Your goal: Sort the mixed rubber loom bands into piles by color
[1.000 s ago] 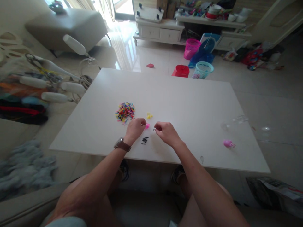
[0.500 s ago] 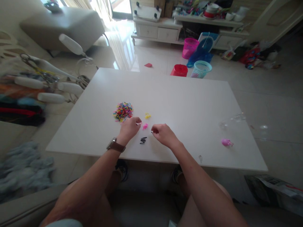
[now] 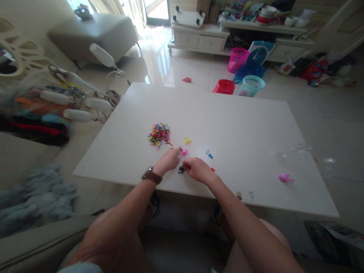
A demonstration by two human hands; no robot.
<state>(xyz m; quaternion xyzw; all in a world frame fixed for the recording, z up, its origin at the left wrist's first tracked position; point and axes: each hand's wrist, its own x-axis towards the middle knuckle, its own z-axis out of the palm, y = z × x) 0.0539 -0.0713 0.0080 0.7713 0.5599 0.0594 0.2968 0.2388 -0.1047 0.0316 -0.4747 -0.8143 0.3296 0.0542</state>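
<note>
My left hand (image 3: 171,158), a watch on its wrist, has its fingers closed at the edge of a small pink cluster of rubber bands (image 3: 184,152). Whatever lies between those fingertips is too small to make out. My right hand (image 3: 196,167) pinches a black rubber band right at the little black heap (image 3: 181,170); its fingertips partly cover the heap. A yellow cluster (image 3: 187,140) lies just beyond the pink one. Left of it is a larger mixed-colour pile of rubber bands (image 3: 159,134). Blue bands (image 3: 209,154) and a red bit (image 3: 213,169) lie right of my hands.
On the white table (image 3: 241,125), a pink round object (image 3: 285,178) lies at the right, near a clear plastic piece (image 3: 294,151). A small clear item (image 3: 251,195) is at the front edge. Beyond the table stand a red bin (image 3: 224,87) and a light-blue basket (image 3: 251,85).
My right hand has moved down and left to the black heap. My left hand has come closer to the pink cluster. The view has shifted, uncovering the blue and red bands.
</note>
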